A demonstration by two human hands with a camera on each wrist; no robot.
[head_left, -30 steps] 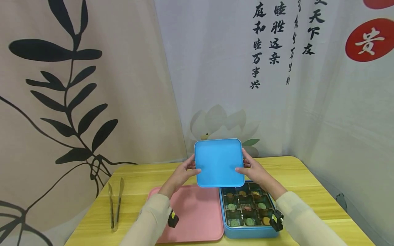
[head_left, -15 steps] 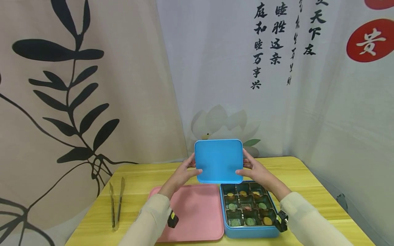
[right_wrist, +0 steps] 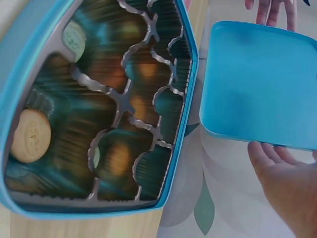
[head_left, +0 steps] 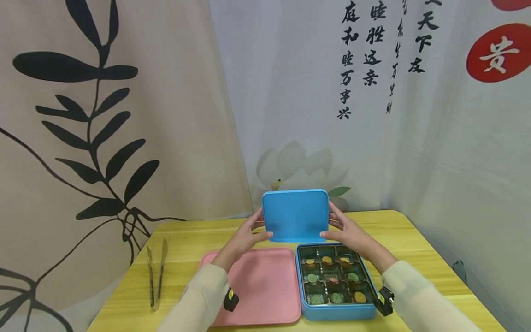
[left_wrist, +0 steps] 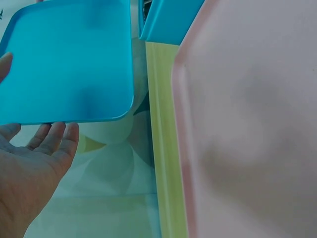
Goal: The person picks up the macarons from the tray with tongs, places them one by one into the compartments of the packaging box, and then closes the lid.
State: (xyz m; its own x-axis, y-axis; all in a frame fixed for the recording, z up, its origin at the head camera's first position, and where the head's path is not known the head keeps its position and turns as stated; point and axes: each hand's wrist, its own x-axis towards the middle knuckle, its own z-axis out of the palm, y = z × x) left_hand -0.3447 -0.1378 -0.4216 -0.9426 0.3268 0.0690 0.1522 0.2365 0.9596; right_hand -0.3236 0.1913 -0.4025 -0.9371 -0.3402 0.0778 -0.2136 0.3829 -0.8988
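Observation:
A blue lid (head_left: 295,216) with a raised rim is held up over the back of the table, its broad face towards me. My left hand (head_left: 244,237) grips its left edge, thumb on the near face and fingers behind. On the right edge my right hand (head_left: 351,236) holds it the same way. Below and to the right stands the open blue box (head_left: 338,313), its dark divided insert holding several round biscuits, green and yellowish. One pale biscuit (right_wrist: 30,135) shows close up in the right wrist view, lying in a corner compartment.
A pink tray (head_left: 265,286) lies directly left of the box. Metal tongs (head_left: 160,276) rest farther left on the yellow wood-grain table (head_left: 186,240). A printed cloth (head_left: 186,115) hangs close behind the table's back edge.
The lid has tilted, so its face looks shorter and its lower edge sits higher, off the box's back rim. My right hand has shifted slightly right. Both hands keep their hold.

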